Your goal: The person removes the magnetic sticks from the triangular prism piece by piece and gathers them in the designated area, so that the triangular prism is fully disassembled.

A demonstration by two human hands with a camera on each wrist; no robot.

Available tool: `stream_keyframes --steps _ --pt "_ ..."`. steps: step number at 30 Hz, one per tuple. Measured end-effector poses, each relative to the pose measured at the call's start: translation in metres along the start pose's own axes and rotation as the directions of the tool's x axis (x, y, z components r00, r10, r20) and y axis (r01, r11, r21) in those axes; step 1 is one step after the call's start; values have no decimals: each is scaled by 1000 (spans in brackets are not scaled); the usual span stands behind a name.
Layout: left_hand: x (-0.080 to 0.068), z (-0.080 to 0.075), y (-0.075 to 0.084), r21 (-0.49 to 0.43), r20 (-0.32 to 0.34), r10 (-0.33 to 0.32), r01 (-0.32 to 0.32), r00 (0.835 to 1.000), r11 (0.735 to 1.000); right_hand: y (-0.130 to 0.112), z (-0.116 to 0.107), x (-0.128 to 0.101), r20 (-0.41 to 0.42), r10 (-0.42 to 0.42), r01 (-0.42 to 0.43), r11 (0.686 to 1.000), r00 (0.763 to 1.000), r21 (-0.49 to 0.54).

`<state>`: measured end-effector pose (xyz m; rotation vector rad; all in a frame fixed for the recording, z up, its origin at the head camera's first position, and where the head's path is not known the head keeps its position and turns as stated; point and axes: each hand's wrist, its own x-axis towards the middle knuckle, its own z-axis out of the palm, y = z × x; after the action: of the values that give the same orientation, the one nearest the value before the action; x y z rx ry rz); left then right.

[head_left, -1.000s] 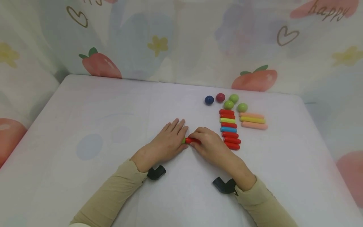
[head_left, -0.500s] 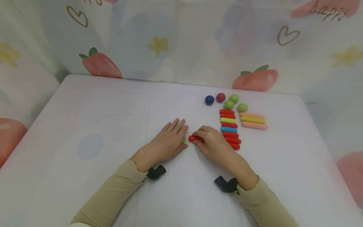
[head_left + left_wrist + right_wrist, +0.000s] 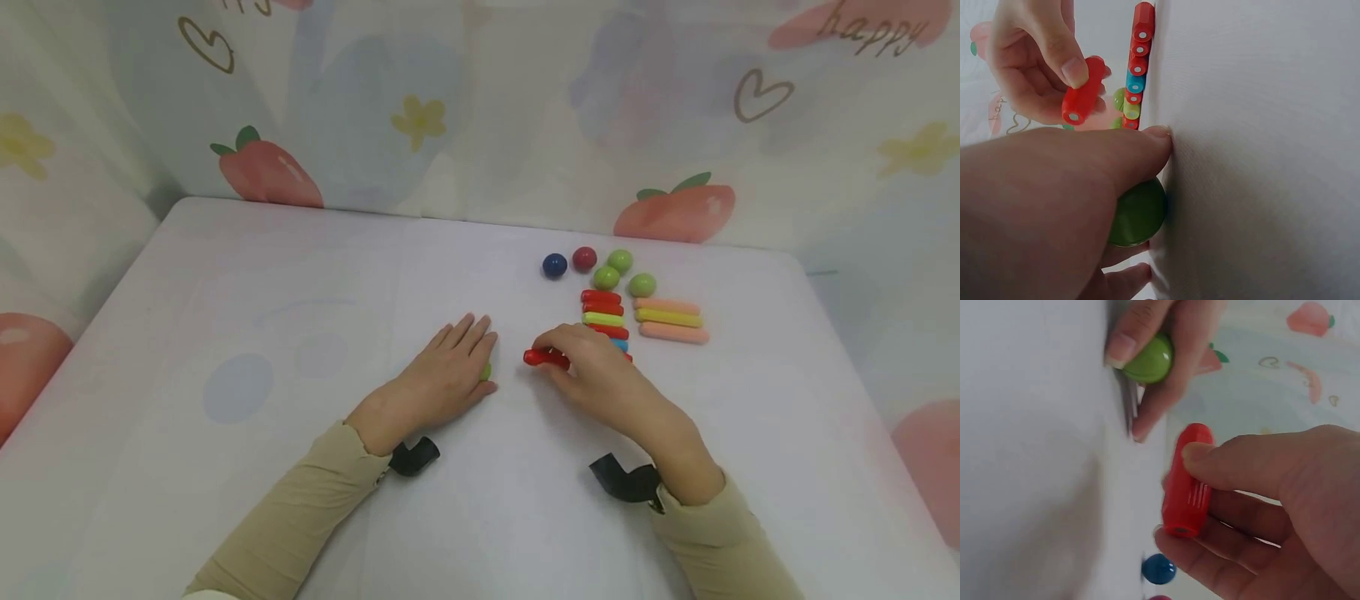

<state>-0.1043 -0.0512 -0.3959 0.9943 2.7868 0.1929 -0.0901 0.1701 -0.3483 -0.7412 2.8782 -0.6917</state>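
Observation:
My left hand (image 3: 442, 371) lies palm down on the white table with fingers straight, partly covering a green ball (image 3: 1152, 359). In the right wrist view that ball shows between the thumb and the fingers; in the left wrist view it sits below the thumb. My right hand (image 3: 600, 367) pinches a short red magnetic stick (image 3: 1188, 481) between thumb and fingers. Round metal-like dots show at the sticks' ends. The held stick (image 3: 1083, 90) is raised off the table, apart from the green ball.
Right of centre lies a column of short sticks, mostly red, with a lime stick (image 3: 603, 319) and a blue one, partly behind my right hand. Longer peach and yellow sticks (image 3: 669, 320) lie beside it. Behind are a blue ball (image 3: 555, 266), a red ball (image 3: 585, 258) and green balls (image 3: 620, 261).
The red stick's end was against the green ball; my right hand has drawn it away to the right and lifted it. My left hand has stayed in place.

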Motion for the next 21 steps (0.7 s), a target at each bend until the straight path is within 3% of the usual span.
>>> stream_keyframes --steps 8,21 --pt "-2 0 0 0 -16 12 -12 1000 1000 5 -15 -10 33 4 -4 1000 999 -22" --pt "-3 -1 0 2 -25 26 -26 999 1000 20 -46 -27 54 146 -144 989 988 -42"
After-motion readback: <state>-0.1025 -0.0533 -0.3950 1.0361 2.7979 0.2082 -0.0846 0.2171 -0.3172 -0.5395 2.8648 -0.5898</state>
